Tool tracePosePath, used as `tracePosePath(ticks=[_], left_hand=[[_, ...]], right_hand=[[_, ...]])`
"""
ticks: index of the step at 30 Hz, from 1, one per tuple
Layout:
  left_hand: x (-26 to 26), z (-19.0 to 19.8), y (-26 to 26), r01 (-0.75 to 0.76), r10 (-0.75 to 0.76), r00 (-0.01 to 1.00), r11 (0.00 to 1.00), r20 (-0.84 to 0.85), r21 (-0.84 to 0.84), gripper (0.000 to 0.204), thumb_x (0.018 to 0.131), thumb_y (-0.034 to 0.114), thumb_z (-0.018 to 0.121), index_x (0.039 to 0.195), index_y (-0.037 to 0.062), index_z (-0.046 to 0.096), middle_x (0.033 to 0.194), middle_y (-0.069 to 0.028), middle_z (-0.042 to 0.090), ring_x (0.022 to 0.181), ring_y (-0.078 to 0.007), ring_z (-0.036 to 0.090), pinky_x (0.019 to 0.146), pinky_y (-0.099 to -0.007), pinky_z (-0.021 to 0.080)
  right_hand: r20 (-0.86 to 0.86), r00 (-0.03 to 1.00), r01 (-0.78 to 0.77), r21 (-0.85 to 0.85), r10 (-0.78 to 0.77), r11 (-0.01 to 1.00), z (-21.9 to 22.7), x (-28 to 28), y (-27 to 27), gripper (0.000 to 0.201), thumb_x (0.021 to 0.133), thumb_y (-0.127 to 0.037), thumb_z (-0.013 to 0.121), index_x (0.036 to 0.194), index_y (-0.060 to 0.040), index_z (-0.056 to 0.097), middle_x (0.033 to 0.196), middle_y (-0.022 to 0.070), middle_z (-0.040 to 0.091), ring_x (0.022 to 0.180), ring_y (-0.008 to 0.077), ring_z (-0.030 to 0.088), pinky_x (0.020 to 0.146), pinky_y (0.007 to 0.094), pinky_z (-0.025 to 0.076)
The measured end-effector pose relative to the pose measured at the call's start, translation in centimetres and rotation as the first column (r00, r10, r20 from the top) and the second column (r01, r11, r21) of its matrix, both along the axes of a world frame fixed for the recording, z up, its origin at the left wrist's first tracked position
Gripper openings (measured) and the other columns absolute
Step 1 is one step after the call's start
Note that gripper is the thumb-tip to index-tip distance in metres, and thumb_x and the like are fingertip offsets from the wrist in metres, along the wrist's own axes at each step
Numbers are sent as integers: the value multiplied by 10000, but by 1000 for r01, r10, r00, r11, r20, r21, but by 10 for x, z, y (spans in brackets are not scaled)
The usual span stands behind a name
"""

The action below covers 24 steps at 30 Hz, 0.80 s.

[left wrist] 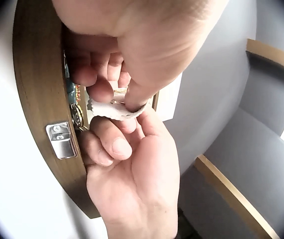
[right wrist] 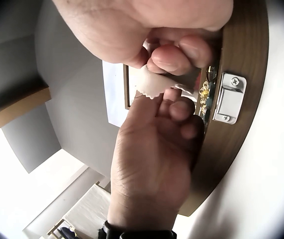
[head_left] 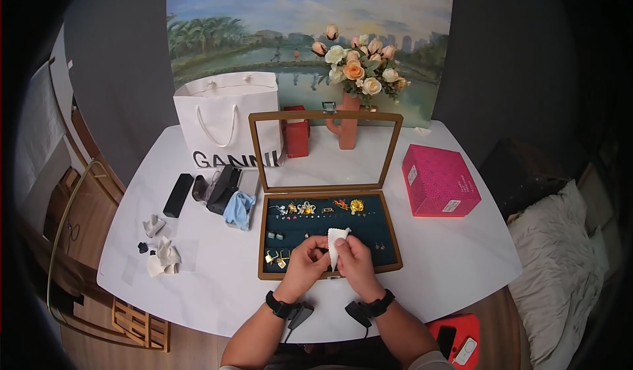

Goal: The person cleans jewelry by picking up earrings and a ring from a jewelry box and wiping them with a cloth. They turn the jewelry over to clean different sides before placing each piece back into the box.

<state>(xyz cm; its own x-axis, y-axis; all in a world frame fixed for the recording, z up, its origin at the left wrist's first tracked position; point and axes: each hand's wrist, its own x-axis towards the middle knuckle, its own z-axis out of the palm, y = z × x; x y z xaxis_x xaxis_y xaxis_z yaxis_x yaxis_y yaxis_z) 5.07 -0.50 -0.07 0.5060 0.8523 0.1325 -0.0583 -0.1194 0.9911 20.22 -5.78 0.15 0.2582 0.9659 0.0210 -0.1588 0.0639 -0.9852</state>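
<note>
The white, faintly veined desk (head_left: 455,258) has rounded corners. Near its front edge lies a wooden case (head_left: 395,251), glass lid raised. Behind stand a red box (head_left: 297,133) and a pinkish vase (head_left: 348,129); a white paper bag (head_left: 227,116), slim black box (head_left: 178,195) and crumpled pale wrapping (head_left: 165,256) sit left, a pink box (head_left: 440,182) right.

"GANNI" blk ltrs (head_left: 232,160) on wht bag (head_left: 225,116); pink box (head_left: 439,182) txt illegible.

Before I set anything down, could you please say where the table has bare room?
Bare white table lies in front of the pink box, right of the jewelry case, and in front of the blue cloth, left of that case. It is crowded between that cloth and the long black box, and inside the case, around the left hand and right hand.
</note>
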Motion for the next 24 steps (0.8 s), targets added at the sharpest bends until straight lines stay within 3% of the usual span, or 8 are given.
tracePosePath(ticks=[3, 6, 9, 12, 15, 18, 21, 24], left_hand=[[1, -4, 1, 5, -5, 1000, 1000, 27, 23, 315, 969, 4, 690, 1282, -2, 654, 964, 39, 667, 713, -1, 534, 608, -184, 446], [-3, 3, 1, 21, -21, 1000, 999, 10, 34, 353, 926, -52, 691, 1274, 6, 687, 1057, -2, 645, 724, -9, 517, 630, -187, 452], [0, 6, 2, 18, -29, 998, 977, 49, 213, 382, 914, -78, 687, 1283, 18, 696, 1147, -31, 635, 768, -22, 549, 662, -188, 473], [1, 5, 1, 12, -22, 997, 989, 67, 145, 350, 929, -70, 701, 1275, -35, 669, 1156, -55, 648, 875, -37, 599, 720, -187, 500], [4, 2, -1, -20, 13, 993, 998, 117, 57, 337, 931, -76, 695, 1263, -30, 666, 1083, -34, 667, 874, -39, 614, 731, -192, 509], [3, 1, -1, 46, -35, 986, 997, 165, -68, 319, 934, -66, 700, 1247, -20, 660, 996, -4, 678, 850, -38, 621, 728, -194, 516], [4, 2, -2, 15, -9, 992, 999, 123, -49, 311, 942, -48, 704, 1244, -2, 650, 912, 18, 675, 819, -34, 619, 722, -195, 516], [3, -2, -1, 15, -12, 994, 1000, 109, -26, 286, 939, -34, 715, 1221, -10, 676, 979, 3, 671, 803, -28, 602, 702, -190, 501]], right_hand=[[0, 1000, 12, 14, -12, 1000, 1, -2, -1, 273, 1093, -271, 559, 953, -42, 607, 695, -57, 516, 557, 9, 442, 470, 206, 348], [-77, 997, -13, -17, 12, 1000, 1, 0, -1, 269, 1094, -269, 559, 953, -45, 605, 696, -57, 513, 553, 8, 432, 464, 208, 336], [-188, 982, -43, -69, 30, 997, 10, 4, -3, 265, 1094, -270, 559, 954, -50, 602, 695, -59, 504, 545, 8, 421, 456, 208, 324], [-158, 986, -56, -63, 45, 996, 13, 5, -4, 267, 1094, -267, 559, 942, -51, 600, 705, -59, 505, 565, 9, 423, 475, 210, 331], [-11, 1000, -6, -8, 6, 1000, 0, 4, 0, 279, 1091, -248, 566, 914, -35, 598, 723, -55, 526, 625, 12, 445, 523, 224, 371], [90, 995, 33, 31, -36, 999, -9, 5, 3, 297, 1086, -235, 573, 889, -15, 596, 745, -49, 546, 693, 15, 463, 578, 238, 406], [98, 993, 67, 25, -69, 997, -3, 3, 0, 306, 1085, -227, 573, 880, 0, 591, 755, -46, 549, 720, 17, 469, 603, 244, 422], [101, 987, 120, 66, -126, 991, -2, 0, 0, 309, 1092, -228, 562, 885, -1, 592, 755, -47, 539, 712, 17, 459, 599, 240, 410]])
